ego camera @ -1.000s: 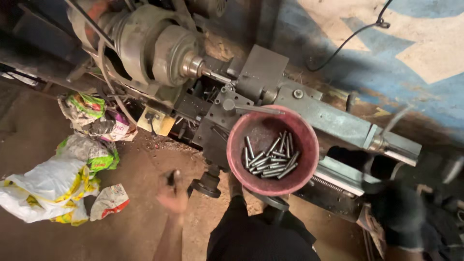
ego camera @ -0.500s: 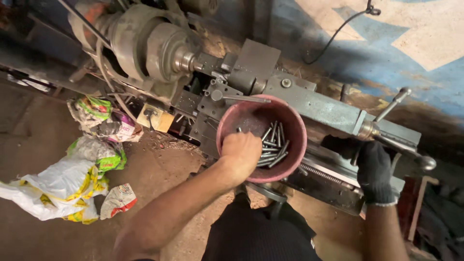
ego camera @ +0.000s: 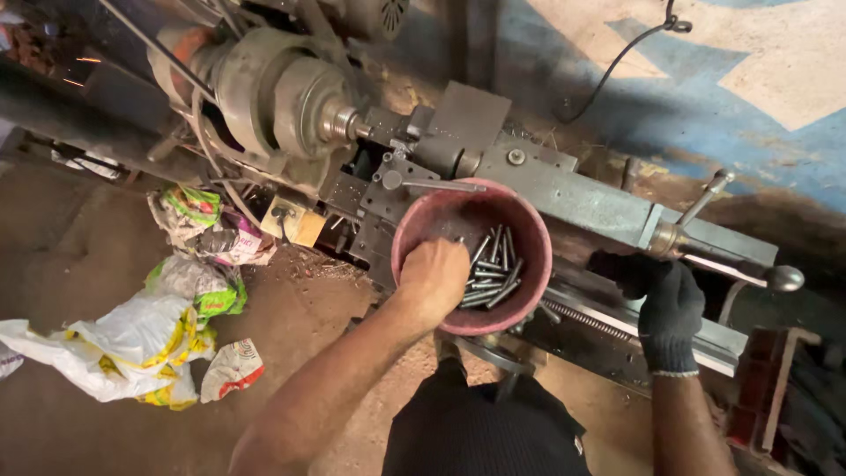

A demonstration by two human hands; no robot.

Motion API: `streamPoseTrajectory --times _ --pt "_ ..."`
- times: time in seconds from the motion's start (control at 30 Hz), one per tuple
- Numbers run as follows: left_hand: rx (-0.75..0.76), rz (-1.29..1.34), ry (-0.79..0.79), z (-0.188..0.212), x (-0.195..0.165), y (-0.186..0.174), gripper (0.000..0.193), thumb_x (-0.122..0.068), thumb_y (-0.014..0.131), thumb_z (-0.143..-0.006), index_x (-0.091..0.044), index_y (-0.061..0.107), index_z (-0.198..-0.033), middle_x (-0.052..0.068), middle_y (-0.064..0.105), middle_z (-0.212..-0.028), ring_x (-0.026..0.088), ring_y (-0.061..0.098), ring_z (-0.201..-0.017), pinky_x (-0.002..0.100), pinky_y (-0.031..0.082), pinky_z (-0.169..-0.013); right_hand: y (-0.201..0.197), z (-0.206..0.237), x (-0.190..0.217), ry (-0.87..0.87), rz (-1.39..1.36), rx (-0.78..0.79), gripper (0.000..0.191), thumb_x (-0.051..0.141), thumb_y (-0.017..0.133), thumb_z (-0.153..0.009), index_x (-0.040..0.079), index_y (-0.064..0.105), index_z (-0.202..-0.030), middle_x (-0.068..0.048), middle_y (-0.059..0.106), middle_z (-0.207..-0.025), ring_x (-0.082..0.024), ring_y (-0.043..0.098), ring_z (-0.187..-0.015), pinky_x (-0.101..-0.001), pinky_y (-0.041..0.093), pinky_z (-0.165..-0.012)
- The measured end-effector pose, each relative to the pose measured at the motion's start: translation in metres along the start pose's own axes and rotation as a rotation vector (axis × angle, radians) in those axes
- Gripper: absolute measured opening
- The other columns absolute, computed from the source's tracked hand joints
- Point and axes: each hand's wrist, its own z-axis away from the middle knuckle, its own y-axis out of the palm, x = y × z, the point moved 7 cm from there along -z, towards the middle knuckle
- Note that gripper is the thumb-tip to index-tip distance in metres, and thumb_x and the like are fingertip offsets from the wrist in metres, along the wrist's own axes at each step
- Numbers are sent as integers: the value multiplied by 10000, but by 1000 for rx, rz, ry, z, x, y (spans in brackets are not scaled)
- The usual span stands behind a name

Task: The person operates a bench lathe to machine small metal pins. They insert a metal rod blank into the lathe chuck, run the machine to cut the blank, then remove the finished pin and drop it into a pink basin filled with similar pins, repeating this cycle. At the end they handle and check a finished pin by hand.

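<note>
Reaching into the red bowl (ego camera: 473, 256), your bare left hand (ego camera: 434, 273) closes over steel pins (ego camera: 490, 269); beside the bowl, your gloved right hand (ego camera: 663, 295) grips the lathe bed (ego camera: 582, 198), so lift one pin cleanly.

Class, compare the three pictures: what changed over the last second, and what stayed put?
The left hand rose from near the floor into the pink bucket, onto the metal rods. The gloved right hand shifted along the lathe bed. Bucket, lathe and plastic bags stayed.

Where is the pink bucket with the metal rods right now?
The pink bucket sits mid-frame on the lathe bed, right of the chuck; the bare left hand reaches into it.
</note>
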Motion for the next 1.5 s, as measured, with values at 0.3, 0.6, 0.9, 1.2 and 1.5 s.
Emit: streamPoseTrajectory --times 0.3,0.6,0.9,1.2,1.5 --pt "-541 511 268 38 -12 -87 291 -65 699 -864 30 730 -1138 239 754 -1088 365 725 -1005 456 581 -847 -1 2 10 11 70 -19 486 281 371 -1176 -34 684 -980 -90 692 -819 -160 619 -709 -299 495 -678" --pt "-221 2077 -67 2 82 -99 171 -111 612 -983 19 656 -1085 177 726 -1043 298 741 -952 461 637 -885 2 6 15 -51 98 -50 459 299 403 -1190 -41 671 -1036 -92 673 -849 -152 610 -746 -300 483 -699" --pt "-693 375 384 -67 135 -163 198 -57 708 -973 -15 709 -1167 167 725 -1114 322 713 -1002 397 572 -889 4 10 28 -34 299 -99 462 308 402 -1175 -29 671 -1010 -116 695 -861 -202 655 -790 -344 508 -765" --pt "-149 -9 353 -135 156 -107 236 -116 568 -937 -73 702 -1127 184 676 -1107 398 649 -1055 503 514 -883 -3 8 30 -107 612 -208 335 293 539 -1134 13 701 -1221 -206 717 -1011 -346 696 -948 -439 521 -842" --pt "-99 -156 286 -142 156 -101 255 -221 510 -979 -79 703 -1066 165 680 -1094 393 647 -1071 531 508 -889 -8 -6 12 -16 868 -172 292 323 596 -1117 69 740 -1130 -213 718 -946 -412 682 -940 -511 521 -819"
